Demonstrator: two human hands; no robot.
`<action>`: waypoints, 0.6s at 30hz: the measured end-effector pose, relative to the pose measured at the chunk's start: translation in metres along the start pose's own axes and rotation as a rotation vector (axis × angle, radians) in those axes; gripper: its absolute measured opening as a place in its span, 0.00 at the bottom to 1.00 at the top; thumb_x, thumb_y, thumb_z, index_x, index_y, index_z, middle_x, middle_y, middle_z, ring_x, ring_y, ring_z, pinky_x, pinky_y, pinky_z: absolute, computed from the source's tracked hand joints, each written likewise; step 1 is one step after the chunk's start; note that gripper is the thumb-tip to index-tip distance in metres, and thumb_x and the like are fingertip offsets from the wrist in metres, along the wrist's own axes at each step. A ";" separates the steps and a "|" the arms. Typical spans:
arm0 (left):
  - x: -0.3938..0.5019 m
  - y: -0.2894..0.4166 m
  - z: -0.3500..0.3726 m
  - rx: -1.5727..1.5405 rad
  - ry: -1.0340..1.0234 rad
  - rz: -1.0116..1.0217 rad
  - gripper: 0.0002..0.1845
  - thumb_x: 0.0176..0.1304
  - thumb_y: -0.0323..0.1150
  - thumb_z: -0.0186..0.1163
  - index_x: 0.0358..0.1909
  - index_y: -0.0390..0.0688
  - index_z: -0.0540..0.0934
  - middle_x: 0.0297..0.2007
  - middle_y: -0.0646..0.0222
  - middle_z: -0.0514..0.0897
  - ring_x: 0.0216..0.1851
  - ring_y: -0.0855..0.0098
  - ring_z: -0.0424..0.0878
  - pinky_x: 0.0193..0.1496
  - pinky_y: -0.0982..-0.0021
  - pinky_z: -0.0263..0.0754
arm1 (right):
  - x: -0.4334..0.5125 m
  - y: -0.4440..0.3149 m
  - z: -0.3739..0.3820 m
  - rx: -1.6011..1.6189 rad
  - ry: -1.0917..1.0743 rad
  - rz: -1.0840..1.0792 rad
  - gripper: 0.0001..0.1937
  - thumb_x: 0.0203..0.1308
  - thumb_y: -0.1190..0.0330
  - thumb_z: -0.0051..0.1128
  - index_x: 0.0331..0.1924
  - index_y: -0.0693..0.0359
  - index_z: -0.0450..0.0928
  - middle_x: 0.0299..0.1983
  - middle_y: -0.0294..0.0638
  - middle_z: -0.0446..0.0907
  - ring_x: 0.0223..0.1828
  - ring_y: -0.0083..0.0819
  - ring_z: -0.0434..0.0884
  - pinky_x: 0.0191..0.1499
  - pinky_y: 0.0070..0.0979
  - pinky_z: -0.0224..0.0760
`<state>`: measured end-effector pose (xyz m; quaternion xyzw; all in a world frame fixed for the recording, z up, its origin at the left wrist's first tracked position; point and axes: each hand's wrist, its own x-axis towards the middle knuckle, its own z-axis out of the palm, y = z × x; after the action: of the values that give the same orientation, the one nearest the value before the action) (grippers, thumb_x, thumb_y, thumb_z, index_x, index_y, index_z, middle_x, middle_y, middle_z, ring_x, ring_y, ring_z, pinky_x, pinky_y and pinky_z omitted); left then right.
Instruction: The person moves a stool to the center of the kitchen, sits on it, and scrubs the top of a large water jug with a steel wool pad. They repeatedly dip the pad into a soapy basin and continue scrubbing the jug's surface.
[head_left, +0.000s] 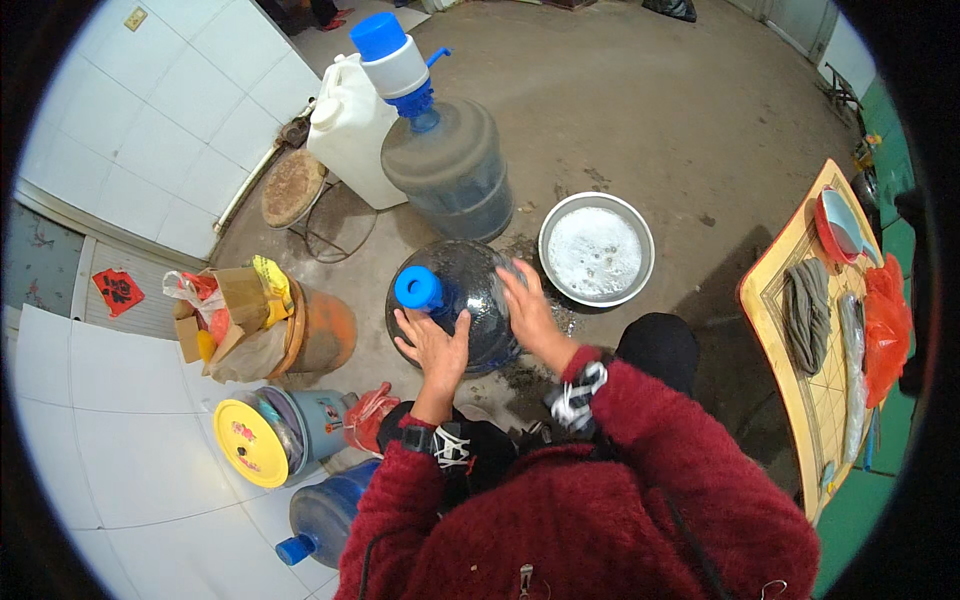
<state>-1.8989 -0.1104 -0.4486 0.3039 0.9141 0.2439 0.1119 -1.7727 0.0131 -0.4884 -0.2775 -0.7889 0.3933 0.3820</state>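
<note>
A large water-cooler bottle of clear bluish plastic stands upright on the floor before me, its shoulder wet and shiny. A blue cap with a round recess covers its neck. My left hand lies on the near side of the shoulder, just below the cap, with thumb and fingers spread. Against the right side of the bottle is my right hand, fingers bent over the curve. A greyish patch shows under its fingertips; whether that is a cloth or suds is unclear. Right of the bottle sits a metal basin of foamy water.
A dusty bottle with a hand pump, a white jerrycan and a round stool stand beyond. Leftward are an orange bucket, a grey-blue bucket and another blue bottle. A low table edges the right.
</note>
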 end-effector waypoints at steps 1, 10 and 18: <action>0.000 0.001 0.000 -0.007 0.025 0.009 0.56 0.60 0.60 0.60 0.74 0.31 0.44 0.76 0.49 0.45 0.78 0.51 0.32 0.72 0.37 0.25 | 0.023 0.009 0.002 -0.005 -0.008 -0.024 0.17 0.67 0.74 0.49 0.59 0.65 0.74 0.66 0.61 0.64 0.65 0.57 0.68 0.68 0.38 0.61; -0.001 0.000 0.000 -0.013 0.030 0.015 0.55 0.58 0.58 0.63 0.74 0.32 0.47 0.76 0.50 0.46 0.78 0.51 0.32 0.72 0.36 0.25 | 0.051 0.007 0.000 0.047 -0.067 0.063 0.15 0.67 0.71 0.48 0.54 0.64 0.79 0.61 0.56 0.71 0.63 0.52 0.70 0.66 0.35 0.64; 0.001 -0.006 0.005 0.001 0.027 0.014 0.55 0.58 0.58 0.64 0.74 0.34 0.47 0.76 0.52 0.46 0.78 0.50 0.33 0.71 0.35 0.26 | 0.028 -0.004 0.005 -0.030 0.014 -0.041 0.16 0.65 0.75 0.52 0.56 0.62 0.78 0.64 0.58 0.68 0.62 0.56 0.72 0.64 0.39 0.66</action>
<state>-1.9008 -0.1118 -0.4557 0.3069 0.9135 0.2485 0.0976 -1.7928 0.0302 -0.4760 -0.2698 -0.7976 0.3716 0.3912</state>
